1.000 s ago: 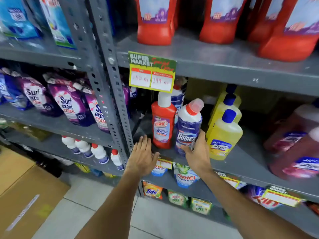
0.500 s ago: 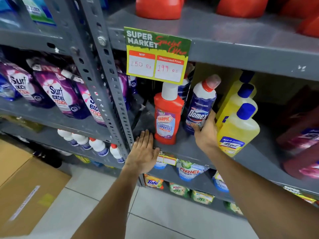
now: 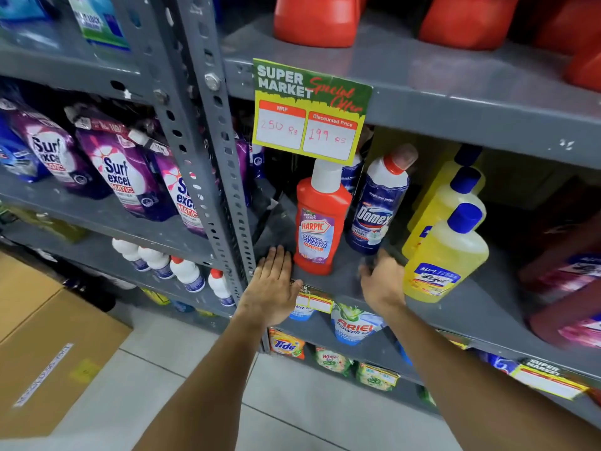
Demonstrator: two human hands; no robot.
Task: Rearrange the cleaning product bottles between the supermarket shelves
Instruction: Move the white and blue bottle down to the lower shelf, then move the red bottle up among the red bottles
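The Domex bottle stands centre frame on the shelf; expect rigid, slick plastic, fairly heavy, so grip its body low. Your right hand hovers below it, blurred, fingers loosely apart, holding nothing. Your left hand lies flat, open, beside the Harpic bottle

Red Harpic bottle, blue Domex bottle, yellow Lizol bottle.
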